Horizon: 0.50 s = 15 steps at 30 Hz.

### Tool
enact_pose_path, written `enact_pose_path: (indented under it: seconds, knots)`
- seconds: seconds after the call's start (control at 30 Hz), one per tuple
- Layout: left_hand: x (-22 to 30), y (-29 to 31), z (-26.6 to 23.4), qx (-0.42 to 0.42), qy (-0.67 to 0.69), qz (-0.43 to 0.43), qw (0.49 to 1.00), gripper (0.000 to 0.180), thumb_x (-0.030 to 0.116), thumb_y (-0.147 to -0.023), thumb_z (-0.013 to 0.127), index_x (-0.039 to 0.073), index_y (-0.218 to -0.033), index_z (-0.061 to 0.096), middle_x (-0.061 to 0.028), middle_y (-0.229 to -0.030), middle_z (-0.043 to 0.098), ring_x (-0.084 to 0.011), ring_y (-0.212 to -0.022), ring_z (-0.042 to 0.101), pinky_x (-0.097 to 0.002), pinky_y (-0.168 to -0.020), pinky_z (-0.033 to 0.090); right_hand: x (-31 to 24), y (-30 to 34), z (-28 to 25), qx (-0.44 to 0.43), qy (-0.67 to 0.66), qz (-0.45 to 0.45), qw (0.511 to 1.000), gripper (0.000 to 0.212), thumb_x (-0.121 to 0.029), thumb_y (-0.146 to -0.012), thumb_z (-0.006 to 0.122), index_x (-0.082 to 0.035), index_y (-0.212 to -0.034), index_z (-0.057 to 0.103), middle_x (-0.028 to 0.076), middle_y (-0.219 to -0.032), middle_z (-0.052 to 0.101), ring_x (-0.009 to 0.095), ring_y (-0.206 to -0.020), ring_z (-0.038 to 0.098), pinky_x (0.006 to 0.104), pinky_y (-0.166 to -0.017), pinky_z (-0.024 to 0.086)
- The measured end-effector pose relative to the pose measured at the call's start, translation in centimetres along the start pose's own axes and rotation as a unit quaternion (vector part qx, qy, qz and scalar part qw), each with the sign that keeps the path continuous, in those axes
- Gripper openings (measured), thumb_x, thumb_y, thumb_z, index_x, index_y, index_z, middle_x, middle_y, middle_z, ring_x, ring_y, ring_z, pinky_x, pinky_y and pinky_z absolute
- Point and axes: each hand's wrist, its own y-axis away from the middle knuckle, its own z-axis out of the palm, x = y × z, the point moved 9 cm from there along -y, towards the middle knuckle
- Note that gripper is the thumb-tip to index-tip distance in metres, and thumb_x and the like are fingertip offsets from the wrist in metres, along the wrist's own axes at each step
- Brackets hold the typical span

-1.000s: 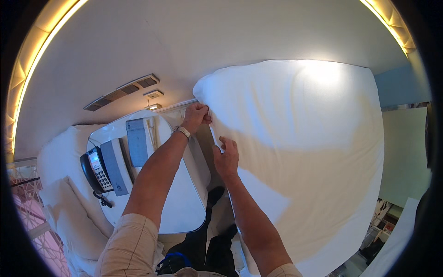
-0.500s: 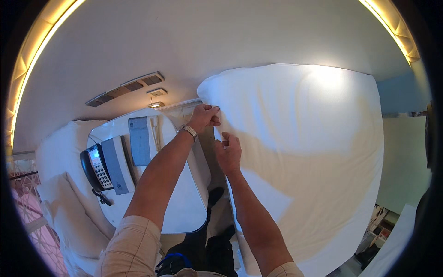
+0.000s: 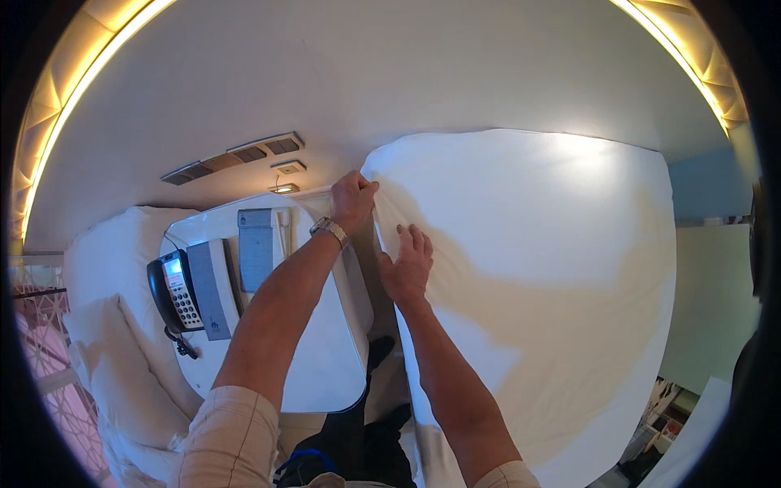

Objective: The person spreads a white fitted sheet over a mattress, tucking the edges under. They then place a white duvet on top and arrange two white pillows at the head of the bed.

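Note:
A white fitted-looking sheet covers the mattress on the right, with soft wrinkles near its left edge. My left hand, a metal watch on its wrist, is at the far left corner of the mattress. Its fingers are closed at the sheet's edge, and the exact grip is partly hidden. My right hand rests on top of the sheet nearer to me, fingers spread and close to the left edge, holding nothing.
Left of the mattress stands a white bedside table with a black desk phone, a grey folder and a grey pad. Wall switches sit behind it. White bedding lies farther left; a narrow gap separates table and mattress.
My left hand has shifted a little farther away along the sheet's edge to the corner. The right hand has opened from curled fingers and now lies spread on the sheet.

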Motion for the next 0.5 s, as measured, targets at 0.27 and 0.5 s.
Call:
enact_pose_path:
  seconds: [0.27, 0.5]
  knots:
    - [-1.4, -1.7, -2.6, 0.046, -0.046, -0.007, 0.998, 0.028, 0.023, -0.084, 0.081, 0.003, -0.076, 0.063, -0.0095, -0.067, 0.068, -0.0188, -0.055, 0.068, -0.0362, -0.056, 0.055, 0.6, 0.6, 1.9, -0.130, -0.048, -0.066, 0.988, 0.072, -0.021, -0.079, 0.080, -0.009, -0.144, 0.054, 0.020, -0.156, 0.046, 0.042, -0.149, 0.035, 0.0533, -0.121, 0.032]
    - [-0.8, -2.6, -1.8, -0.076, 0.029, -0.038, 0.996, 0.026, 0.022, -0.088, 0.080, 0.004, -0.083, 0.061, -0.0044, -0.076, 0.065, -0.0135, -0.074, 0.067, -0.0314, -0.068, 0.056, 3.3, 3.2, -0.6, -0.145, -0.135, -0.036, 0.979, 0.068, -0.016, -0.079, 0.081, -0.006, -0.142, 0.056, 0.019, -0.154, 0.049, 0.039, -0.147, 0.039, 0.0468, -0.122, 0.033]
